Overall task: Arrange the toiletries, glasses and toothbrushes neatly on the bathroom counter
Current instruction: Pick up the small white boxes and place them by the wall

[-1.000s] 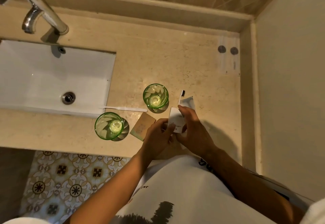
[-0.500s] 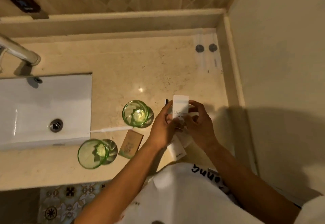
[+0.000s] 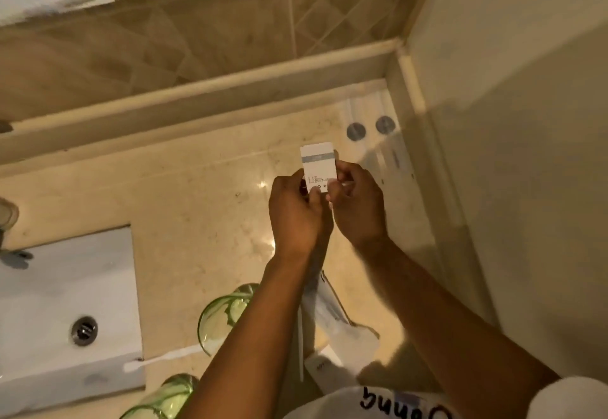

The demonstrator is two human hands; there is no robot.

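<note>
White card makes up the small flat toiletry box (image 3: 318, 168) with a grey band near its top, and both hands pinch it at its lower end, lifted above the beige marble worktop (image 3: 197, 195). The left hand (image 3: 296, 214) has its fingers curled round the box's left edge, and the right hand (image 3: 357, 208) nips the right edge between thumb and fingertips. The box's long axis runs away from the person, toward the raised ledge (image 3: 197, 96) at the back wall, so its free upper end points at the far corner where two round grey discs (image 3: 370, 127) sit on a pale strip. That corner lies just beyond and to the right of the box, nearer the right hand, and setting the box down there looks like the step in hand. Nearer the person, partly hidden under the left forearm, stand two green ribbed drinking glasses (image 3: 220, 316), and a white toothbrush in a clear wrapper (image 3: 329, 313) lies beside them. At the left is the white rectangular sink (image 3: 59, 287).
</note>
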